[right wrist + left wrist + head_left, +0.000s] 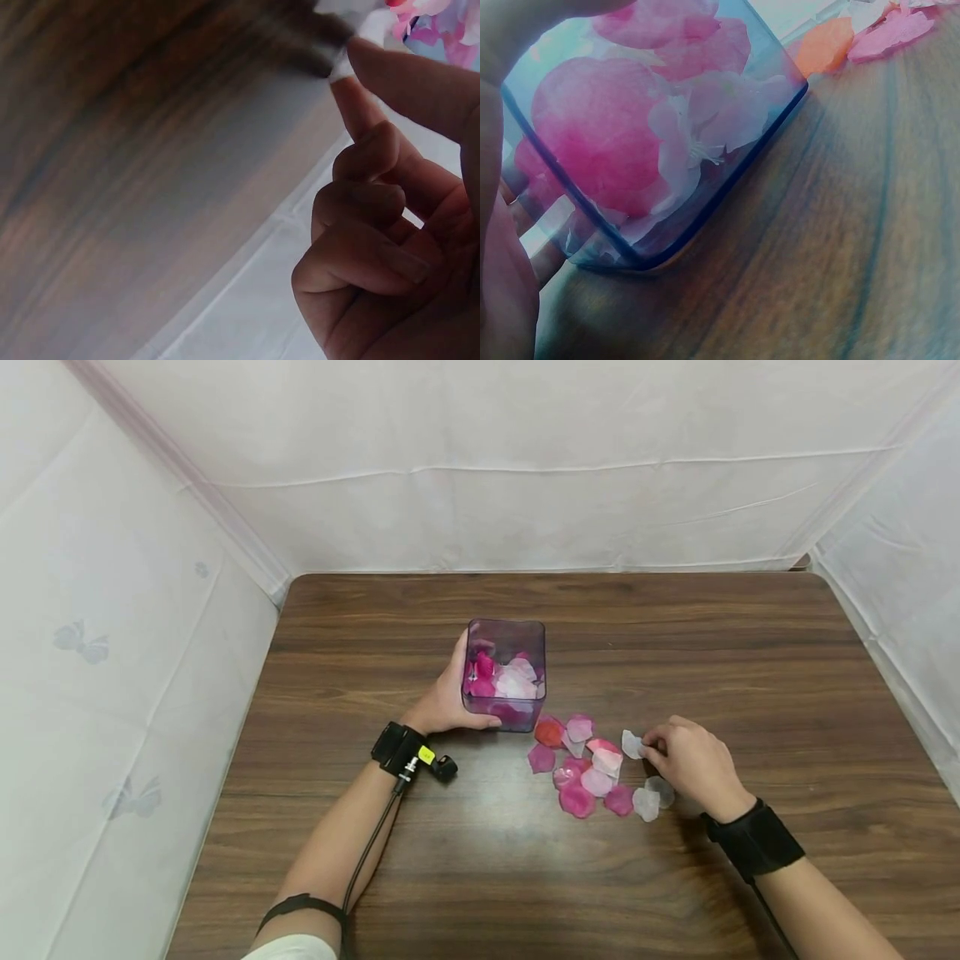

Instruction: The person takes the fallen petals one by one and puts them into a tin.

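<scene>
My left hand point(452, 695) grips a clear purple plastic box point(507, 715) by its left side, thumb across the front. Inside the box lie pink and white petals point(516, 682), also visible through its wall in the left wrist view. To the right, my right hand point(693, 764) pinches a white petal point(632, 744) between thumb and index finger, the other fingers curled in toward the palm in the right wrist view. Between box and right hand, loose pink petals point(577, 800) are spread on the table, with a red-orange petal point(549, 732) near the box.
Two whitish petals point(646, 804) lie just below the right hand on the brown wooden table point(360, 635). White curtains point(480, 518) hang behind the table and along both sides. A cable point(367, 852) runs along the left forearm.
</scene>
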`<act>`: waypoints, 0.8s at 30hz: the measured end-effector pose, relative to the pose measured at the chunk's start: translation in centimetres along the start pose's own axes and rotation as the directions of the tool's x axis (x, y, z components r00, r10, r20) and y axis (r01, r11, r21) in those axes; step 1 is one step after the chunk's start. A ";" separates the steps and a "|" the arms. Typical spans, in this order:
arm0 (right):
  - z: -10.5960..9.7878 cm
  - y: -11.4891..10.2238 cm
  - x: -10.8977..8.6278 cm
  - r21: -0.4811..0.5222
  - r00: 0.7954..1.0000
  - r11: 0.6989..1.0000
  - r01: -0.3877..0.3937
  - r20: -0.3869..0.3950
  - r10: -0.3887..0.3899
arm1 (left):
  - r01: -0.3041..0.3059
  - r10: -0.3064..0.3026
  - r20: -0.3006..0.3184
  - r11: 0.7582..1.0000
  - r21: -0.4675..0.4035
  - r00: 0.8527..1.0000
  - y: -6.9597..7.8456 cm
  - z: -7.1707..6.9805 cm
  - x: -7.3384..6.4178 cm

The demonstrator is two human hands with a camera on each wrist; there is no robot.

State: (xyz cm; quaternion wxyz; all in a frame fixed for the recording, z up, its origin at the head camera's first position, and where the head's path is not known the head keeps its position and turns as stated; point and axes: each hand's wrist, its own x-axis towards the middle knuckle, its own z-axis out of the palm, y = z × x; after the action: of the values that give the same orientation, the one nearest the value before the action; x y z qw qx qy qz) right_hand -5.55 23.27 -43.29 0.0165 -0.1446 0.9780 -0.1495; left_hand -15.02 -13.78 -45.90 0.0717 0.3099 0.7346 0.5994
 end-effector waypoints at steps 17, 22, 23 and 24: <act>-3.4 -3.6 3.9 0.007 0.954 0.989 0.145 -0.266 -0.138 | -0.010 0.010 -0.006 1.000 0.019 1.000 -1.4 -0.1 0.1; -4.6 -6.0 5.5 0.035 0.934 0.982 0.187 -0.316 -0.166 | 0.002 -0.001 -0.022 0.999 0.041 1.000 -3.6 0.1 0.1; -4.8 -6.4 5.8 0.043 0.929 0.980 0.196 -0.328 -0.171 | 0.000 0.001 -0.023 0.999 0.035 1.000 -3.7 0.2 0.1; -4.9 -6.9 6.1 0.050 0.924 0.977 0.207 -0.339 -0.178 | -0.003 0.004 -0.023 1.000 0.027 1.000 -3.8 0.2 0.2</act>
State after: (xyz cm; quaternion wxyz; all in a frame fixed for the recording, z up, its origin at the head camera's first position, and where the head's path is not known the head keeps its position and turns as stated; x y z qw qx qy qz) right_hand -9.85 16.61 -36.44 -0.1576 -0.2118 0.9405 -0.2139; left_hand -16.45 -13.86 -49.43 0.0581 0.3053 0.7428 0.5931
